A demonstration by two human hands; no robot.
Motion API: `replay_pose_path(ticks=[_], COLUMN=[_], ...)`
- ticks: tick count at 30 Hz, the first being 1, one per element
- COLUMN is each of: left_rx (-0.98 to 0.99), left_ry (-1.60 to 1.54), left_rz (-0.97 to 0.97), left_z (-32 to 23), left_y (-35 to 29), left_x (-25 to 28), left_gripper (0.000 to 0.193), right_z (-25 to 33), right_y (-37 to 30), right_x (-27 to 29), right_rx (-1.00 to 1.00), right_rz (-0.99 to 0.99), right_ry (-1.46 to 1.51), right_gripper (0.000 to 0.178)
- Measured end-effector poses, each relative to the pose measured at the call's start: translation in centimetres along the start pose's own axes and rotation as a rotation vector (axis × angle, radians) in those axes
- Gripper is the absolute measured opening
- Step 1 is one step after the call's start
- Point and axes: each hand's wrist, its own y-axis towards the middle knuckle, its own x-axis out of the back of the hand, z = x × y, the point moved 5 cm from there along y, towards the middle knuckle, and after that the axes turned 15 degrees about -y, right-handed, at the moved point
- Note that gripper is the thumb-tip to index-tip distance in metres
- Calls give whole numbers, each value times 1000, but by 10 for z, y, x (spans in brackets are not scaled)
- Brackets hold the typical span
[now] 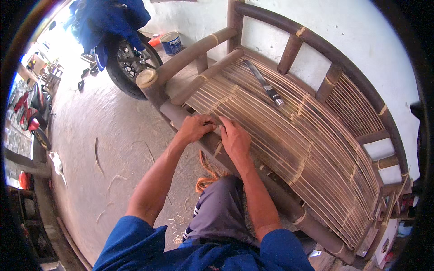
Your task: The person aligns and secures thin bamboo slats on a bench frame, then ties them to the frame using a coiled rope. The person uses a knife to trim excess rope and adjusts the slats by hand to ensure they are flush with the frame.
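Observation:
A bamboo bench [275, 193] with a seat of thin slats [325, 171] stands in front of me, its poles dark brown. My left hand [195, 128] and my right hand [236, 141] meet over its front pole, near the left end. Fingertips of both hands are pinched close together around something small and pale, too small to name. Pale bindings wrap the poles at several joints. On the seat, beyond my hands, lies a long-bladed knife [258, 77] with a dark handle. Beside my knee, below the front pole, hangs a bundle of orange strands [208, 174].
A motorcycle wheel [131, 63] stands past the bench's left end, near a blue can [171, 43] by the white wall. Thin strips and curled shavings [174, 230] litter the concrete floor. Another motorcycle [38, 108] is at the far left.

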Motion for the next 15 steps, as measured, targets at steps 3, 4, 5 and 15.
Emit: replay_pose_path(ticks=[3, 4, 5, 15], left_rx=[-31, -57, -68, -91], left_ry=[30, 34, 38, 87], left_rz=[-17, -19, -12, -240], left_z=[-1, -3, -3, -5], left_y=[0, 0, 0, -20], left_x=[0, 0, -1, 14], left_gripper=[28, 29, 29, 30], right_z=[2, 1, 0, 3], right_y=[-1, -1, -1, -16], right_x=[-6, -8, -9, 0], right_rx=[60, 55, 46, 122], right_rz=[35, 53, 65, 44], right_ry=[-18, -11, -4, 72], right_gripper=[23, 21, 20, 11])
